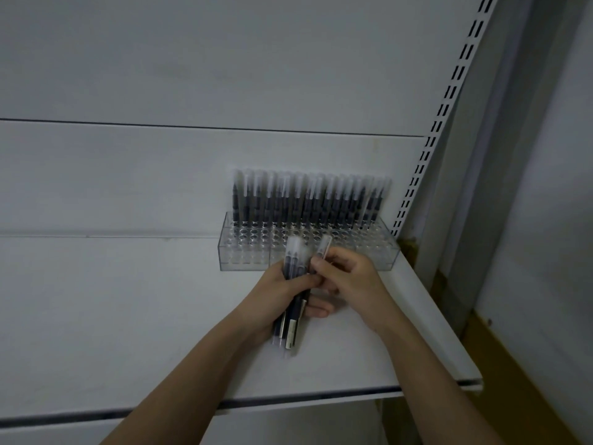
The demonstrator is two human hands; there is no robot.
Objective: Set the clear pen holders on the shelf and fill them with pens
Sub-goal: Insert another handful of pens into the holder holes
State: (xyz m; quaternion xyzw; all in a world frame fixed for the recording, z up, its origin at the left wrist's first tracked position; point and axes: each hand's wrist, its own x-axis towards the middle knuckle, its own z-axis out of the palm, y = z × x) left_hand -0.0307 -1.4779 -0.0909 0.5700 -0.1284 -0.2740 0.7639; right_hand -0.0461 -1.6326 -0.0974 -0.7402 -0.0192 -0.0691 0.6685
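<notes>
A clear pen holder (244, 252) with many round holes stands on the white shelf (128, 316) against the back panel, near the right upright. Its back rows hold several dark pens with clear caps (308, 197); the front rows are bare holes. Just in front of the holder, my left hand (272, 297) grips a bundle of dark pens (293, 303), caps pointing up. My right hand (349, 277) pinches a single pen (324, 245) at the top of that bundle, its cap leaning toward the holder.
The shelf's front edge (288, 399) runs below my forearms. A slotted white upright (426, 149) rises at the right end of the shelf. Beyond it are a grey wall and a brownish floor strip (513, 364).
</notes>
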